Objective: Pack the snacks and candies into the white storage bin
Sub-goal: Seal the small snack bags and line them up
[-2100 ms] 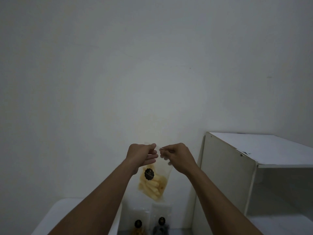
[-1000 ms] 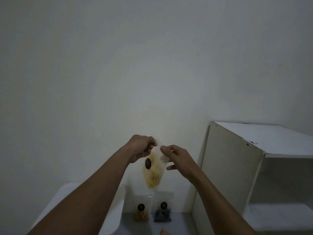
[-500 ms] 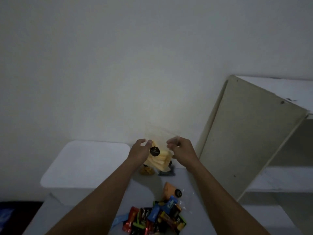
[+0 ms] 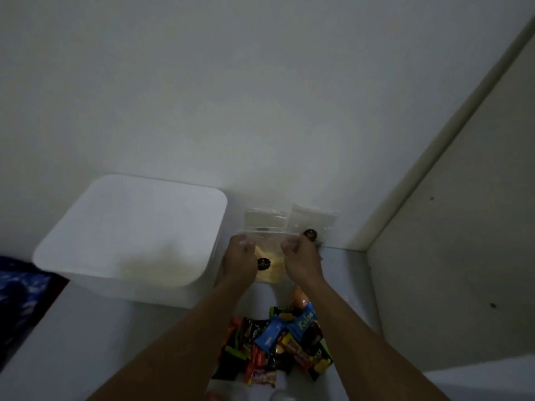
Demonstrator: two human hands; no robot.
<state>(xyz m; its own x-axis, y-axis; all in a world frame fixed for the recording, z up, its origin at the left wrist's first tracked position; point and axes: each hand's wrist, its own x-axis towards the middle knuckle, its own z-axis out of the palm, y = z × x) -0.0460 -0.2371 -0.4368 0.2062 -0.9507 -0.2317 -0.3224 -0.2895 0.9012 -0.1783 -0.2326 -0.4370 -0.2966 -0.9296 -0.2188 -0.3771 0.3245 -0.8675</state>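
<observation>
A clear snack bag (image 4: 269, 267) with yellow sticks and a round black sticker hangs between my hands, just right of the white storage bin (image 4: 86, 256). My left hand (image 4: 239, 260) pinches its top left corner and my right hand (image 4: 301, 257) pinches its top right corner. The bin stands on the grey surface at the left and looks empty inside. Two more clear bags (image 4: 314, 224) lean upright against the wall behind my hands. A pile of colourful candy wrappers (image 4: 278, 342) lies between my forearms.
A white cabinet side panel (image 4: 451, 256) rises close on the right. A plain white wall (image 4: 231, 96) stands right behind the bin and bags. Dark blue patterned fabric (image 4: 17, 290) shows past the surface's left edge.
My view has tilted down, so the bin and candy pile came into sight. Both hands have lowered the yellow snack bag from chest height to just above the surface beside the bin.
</observation>
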